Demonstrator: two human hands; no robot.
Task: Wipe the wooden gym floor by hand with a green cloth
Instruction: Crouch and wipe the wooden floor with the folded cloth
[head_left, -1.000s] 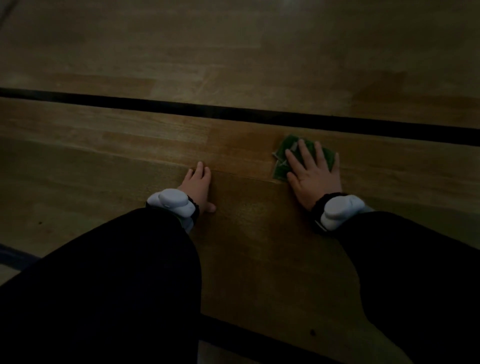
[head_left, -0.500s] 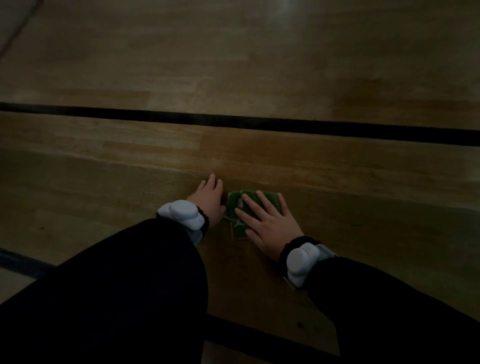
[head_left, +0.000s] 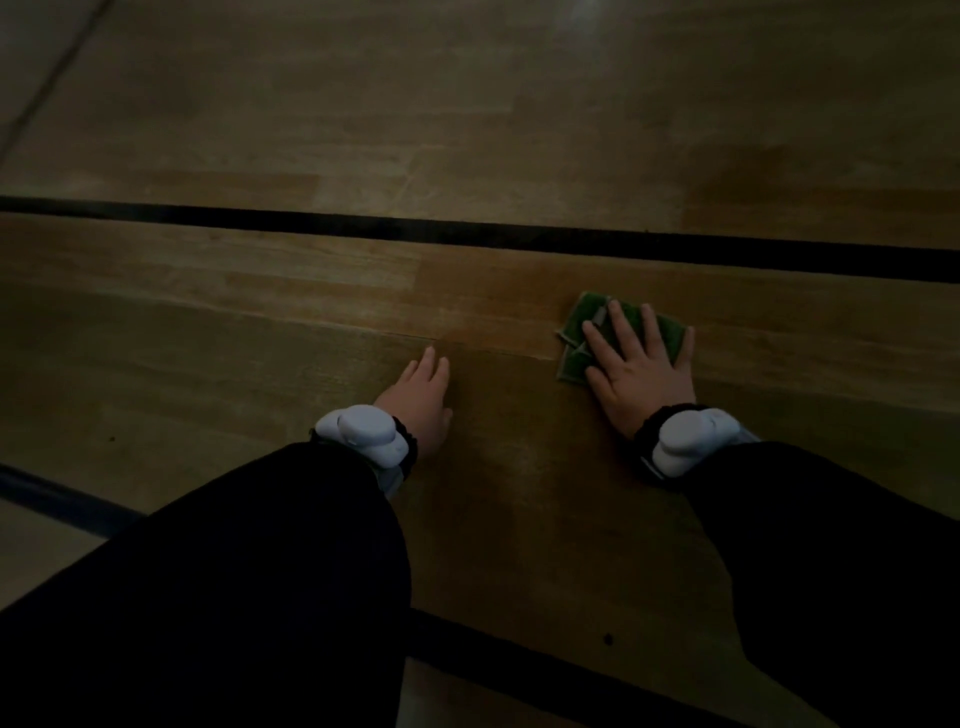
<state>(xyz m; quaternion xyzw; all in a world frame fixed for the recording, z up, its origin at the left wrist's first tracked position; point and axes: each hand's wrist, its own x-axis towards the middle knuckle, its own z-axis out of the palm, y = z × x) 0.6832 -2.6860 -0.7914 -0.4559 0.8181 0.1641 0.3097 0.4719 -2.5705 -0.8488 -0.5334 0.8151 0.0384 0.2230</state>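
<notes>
A folded green cloth (head_left: 584, 326) lies flat on the wooden floor (head_left: 467, 130), right of centre. My right hand (head_left: 641, 371) presses down on it with straight, spread fingers and hides most of it; only its left and far edges show. My left hand (head_left: 422, 397) rests flat on the bare boards about a hand's width left of the cloth, fingers together and pointing away from me. Both wrists wear white bands over black sleeves.
A black painted line (head_left: 467, 236) crosses the floor just beyond the cloth. Another dark line (head_left: 545, 670) runs diagonally close to my body, and a dark blue line (head_left: 57, 499) lies at the lower left. The scene is dim.
My right hand has slid the cloth away from my left hand, out to the right and farther from me. My left hand has stayed in place on the floor.
</notes>
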